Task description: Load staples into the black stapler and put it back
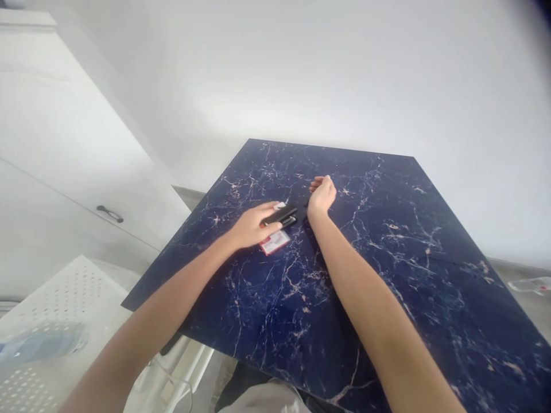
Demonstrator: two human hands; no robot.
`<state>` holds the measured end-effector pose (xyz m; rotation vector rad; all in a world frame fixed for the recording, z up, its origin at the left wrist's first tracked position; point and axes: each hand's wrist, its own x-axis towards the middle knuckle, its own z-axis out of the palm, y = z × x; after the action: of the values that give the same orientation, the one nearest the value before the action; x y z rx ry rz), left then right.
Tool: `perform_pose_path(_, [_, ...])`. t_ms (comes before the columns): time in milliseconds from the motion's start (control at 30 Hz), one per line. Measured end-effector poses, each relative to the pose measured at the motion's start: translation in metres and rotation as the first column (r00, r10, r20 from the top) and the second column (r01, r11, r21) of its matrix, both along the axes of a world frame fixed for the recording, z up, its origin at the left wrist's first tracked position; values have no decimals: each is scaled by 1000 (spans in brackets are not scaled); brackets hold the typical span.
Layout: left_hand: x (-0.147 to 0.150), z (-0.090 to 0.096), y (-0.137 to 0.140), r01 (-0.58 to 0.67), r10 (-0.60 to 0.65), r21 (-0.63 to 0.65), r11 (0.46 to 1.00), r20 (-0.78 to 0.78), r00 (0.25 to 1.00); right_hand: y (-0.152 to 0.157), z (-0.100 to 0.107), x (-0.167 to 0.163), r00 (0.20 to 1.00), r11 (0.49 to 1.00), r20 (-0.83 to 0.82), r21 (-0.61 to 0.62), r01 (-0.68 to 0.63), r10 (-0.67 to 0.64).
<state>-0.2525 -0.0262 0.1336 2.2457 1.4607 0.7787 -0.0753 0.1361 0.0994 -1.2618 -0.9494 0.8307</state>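
My left hand (252, 227) is wrapped around a black stapler (280, 215), thumb on the near side and fingers on the far side. The stapler lies low over the table, its front end pointing right. Under and beside it is a flat red-and-white packet (274, 243), partly covered by my thumb. A small white piece (279, 206) shows at my left fingertips; its kind is unclear. To the right, my right hand (322, 195) rests on its side on the table, fingers curled in, apart from the stapler. No object shows in it. A small dark bit beside its wrist is too unclear to name.
The dark blue marble-patterned table (387, 246) stands against a white wall. At left are a white cabinet with a dark handle (110, 214) and a white perforated surface (64, 298) bearing a clear plastic bottle (45, 342). Another clear bottle (531, 285) lies beyond the right edge.
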Motion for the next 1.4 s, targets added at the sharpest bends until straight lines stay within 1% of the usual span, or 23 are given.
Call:
perform_pose_path(100, [28, 1, -11, 190, -191, -17, 982, -15, 982, -8, -2, 30, 996, 996, -26, 22, -88, 89])
perform_pose_path(167, [39, 1, -16, 284, -284, -7, 959, -85, 955, -30, -4, 55, 980, 983, -68, 18, -185, 186])
perform_pose_path(233, [41, 0, -20, 315, -307, 22, 949, -166, 937, -61, -4, 82, 952, 951, -21, 49, -304, 305])
perform_pose_path(267, [39, 0, -20, 310, -297, 42, 950, -193, 935, -78, -3, 94, 919, 918, 45, 43, -394, 393])
perform_pose_path(300, [35, -1, -20, 300, -282, 58, 952, -212, 936, -94, -1, 106, 869, 874, 127, 22, -485, 479])
perform_pose_path(367, [25, -4, -18, 265, -243, 76, 961, -228, 943, -123, 6, 122, 681, 745, 352, -78, -663, 643])
perform_pose_path(400, [20, -5, -17, 246, -223, 76, 966, -233, 947, -133, 10, 127, 592, 698, 446, -112, -707, 671])
perform_pose_path(433, [16, -7, -16, 227, -205, 68, 971, -239, 949, -141, 14, 130, 523, 668, 517, -133, -732, 677])
perform_pose_path(500, [11, -9, -15, 192, -176, 36, 981, -254, 951, -152, 21, 133, 455, 646, 605, -133, -752, 654])
perform_pose_path(633, [11, -9, -17, 177, -169, 0, 984, -284, 944, -169, 25, 139, 403, 654, 704, -116, -748, 585])
perform_pose_path(700, [13, -7, -18, 199, -184, 19, 980, -293, 938, -180, 22, 143, 372, 669, 775, -86, -739, 510])
perform_pose_path(833, [20, -5, -18, 215, -195, 26, 976, -316, 928, -192, 18, 143, 314, 665, 875, -13, -746, 368])
perform_pose_path(900, [23, -6, -18, 190, -172, 20, 982, -331, 928, -192, 16, 138, 310, 687, 889, -8, -727, 338])
perform_pose_path(1000, [28, -8, -19, 159, -141, 23, 987, -352, 925, -189, 15, 135, 336, 736, 889, -2, -677, 311])
perform_pose_path(1033, [30, -8, -20, 154, -133, 31, 988, -355, 925, -187, 15, 136, 335, 744, 892, -3, -668, 304])
perform_pose_path(1067, [31, -8, -20, 149, -124, 42, 988, -352, 928, -185, 16, 140, 321, 743, 899, -8, -669, 298])
perform_pose_path(1133, [33, -8, -21, 140, -110, 68, 988, -333, 936, -178, 19, 154, 256, 721, 921, -37, -692, 293])
perform_pose_path(1200, [35, -8, -21, 133, -98, 93, 987, -313, 945, -169, 26, 177, 177, 698, 939, -86, -711, 295])
perform_pose_path(1233, [35, -7, -21, 130, -93, 102, 986, -308, 947, -164, 30, 190, 152, 699, 941, -111, -707, 303])
perform_pose_path(1267, [35, -8, -20, 126, -87, 109, 986, -305, 948, -159, 34, 203, 157, 720, 943, -111, -685, 295])
perform_pose_path(1333, [35, -8, -20, 120, -80, 115, 986, -303, 950, -153, 43, 223, 208, 782, 947, -65, -620, 244])
perform_pose_path(1367, [34, -8, -20, 119, -80, 113, 987, -299, 951, -153, 46, 228, 242, 808, 946, -35, -589, 217])
perform_pose_path(1400, [33, -8, -19, 117, -80, 109, 987, -293, 953, -155, 49, 229, 273, 819, 940, -14, -574, 207])
